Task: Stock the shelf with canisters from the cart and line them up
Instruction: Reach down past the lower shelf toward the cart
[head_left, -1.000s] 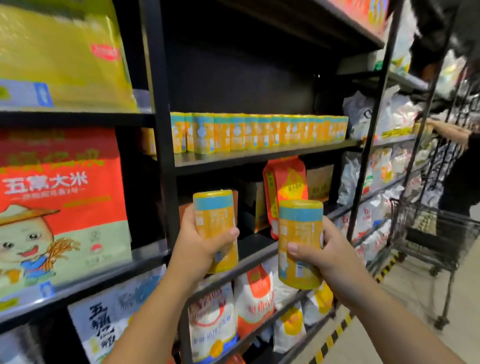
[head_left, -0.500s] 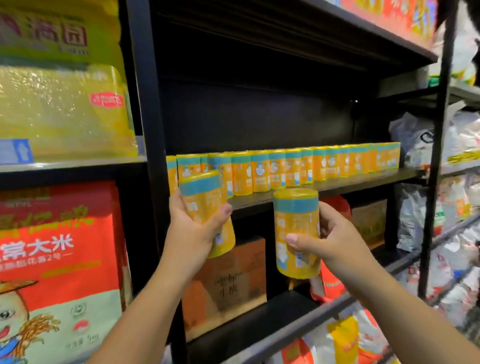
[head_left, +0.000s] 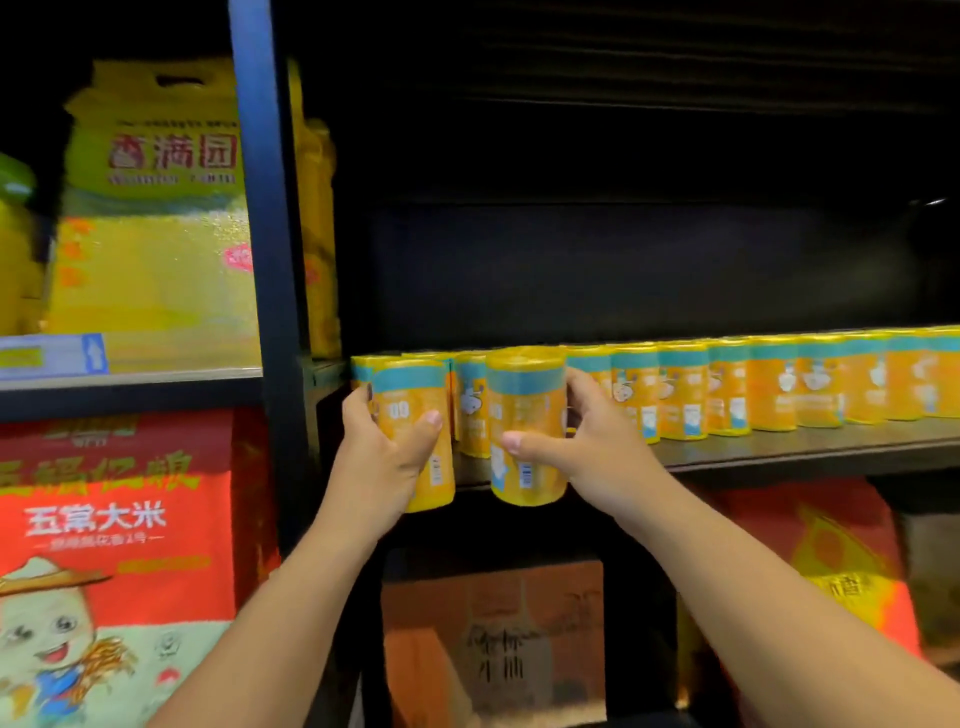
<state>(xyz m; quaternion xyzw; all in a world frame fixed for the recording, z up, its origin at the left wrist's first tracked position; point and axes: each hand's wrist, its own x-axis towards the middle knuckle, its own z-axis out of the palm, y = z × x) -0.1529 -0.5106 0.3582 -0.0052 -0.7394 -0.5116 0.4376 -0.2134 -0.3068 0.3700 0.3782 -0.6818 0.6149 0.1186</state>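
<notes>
My left hand (head_left: 382, 460) grips a yellow canister with a teal band (head_left: 413, 410), held just in front of the dark shelf's (head_left: 810, 447) front edge at its left end. My right hand (head_left: 582, 449) grips a second yellow canister (head_left: 527, 410) beside it, its base hanging below the shelf edge. Behind them a long row of like canisters (head_left: 727, 387) stands along the shelf and runs off to the right. The cart is out of view.
A dark upright post (head_left: 265, 260) borders the shelf on the left. Beyond it sit yellow rice bags (head_left: 156, 260) above and a red rice bag (head_left: 114, 519) below. A cardboard box (head_left: 493, 639) and a red-orange bag (head_left: 831, 551) fill the shelf underneath.
Both hands have lifted their canisters up and forward to the shelf edge, close to the row's left end. My view has moved closer and higher; the cart and aisle have left the frame.
</notes>
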